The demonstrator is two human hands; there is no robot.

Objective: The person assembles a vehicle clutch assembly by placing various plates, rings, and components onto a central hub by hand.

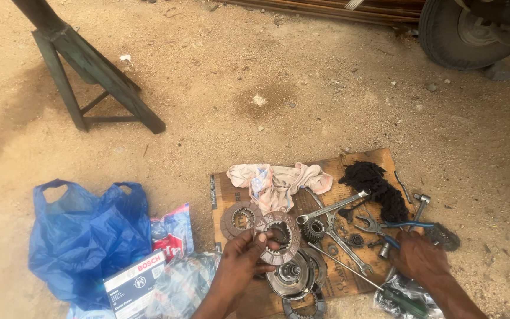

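The left hand (240, 260) pinches a friction disc (280, 236) by its near rim, just above the clutch hub (290, 274); the right hand (418, 257), fingers curled, rests beside the pliers (394, 227).

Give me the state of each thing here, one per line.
Left hand: holding a ring-shaped friction disc, lifted at a tilt.
Second friction disc: flat on the cardboard.
Right hand: resting on the tools by the blue-handled pliers.
Rag: crumpled.
Blue plastic bag: open, slumped.
Wrenches: lying loose.
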